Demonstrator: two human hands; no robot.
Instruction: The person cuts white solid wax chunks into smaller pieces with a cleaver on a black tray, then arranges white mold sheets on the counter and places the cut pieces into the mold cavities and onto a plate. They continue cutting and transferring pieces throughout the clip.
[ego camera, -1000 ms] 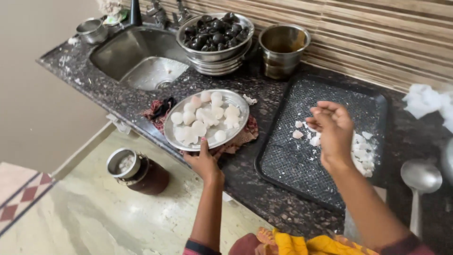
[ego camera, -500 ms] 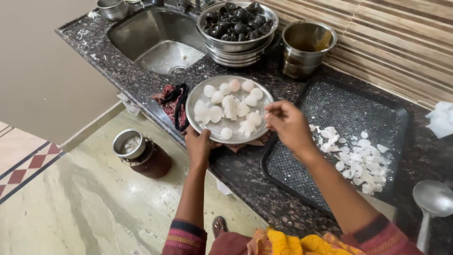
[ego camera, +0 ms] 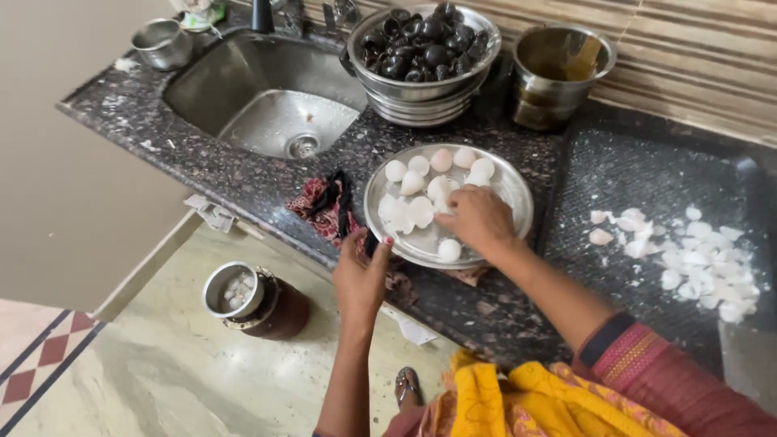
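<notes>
Head view, looking down on the dark stone counter.

- The left hand (ego camera: 362,271) reaches up from below. Its thumb lies on the near rim of the steel plate (ego camera: 518,190) and the fingers go under the edge, so we read it as clamped on the rim.
- The right hand (ego camera: 479,220) lies palm-down on the plate, fingers curled over the white peeled pieces (ego camera: 412,183). We cannot tell whether they pinch one or only touch.
- The plate sits on the counter edge between the sink (ego camera: 267,89) and the black tray (ego camera: 615,178), partly on a red cloth (ego camera: 324,206).

Step, as we judge it: sorting or picking among the pieces while the plate is steadied. A lift from here would call for a clean pinch on a single piece and a firm hold on the rim, since the plate overhangs the edge.

Counts:
- One plate, with about eight rounded pieces and two flatter ones showing; more may lie under the hand.
- One tray, with a loose scatter of white fragments (ego camera: 688,259), too many to count.
- One bowl of dark round fruits (ego camera: 421,40).
- One steel pot (ego camera: 558,69).
- One lidless jar (ego camera: 259,299) on the floor.
</notes>
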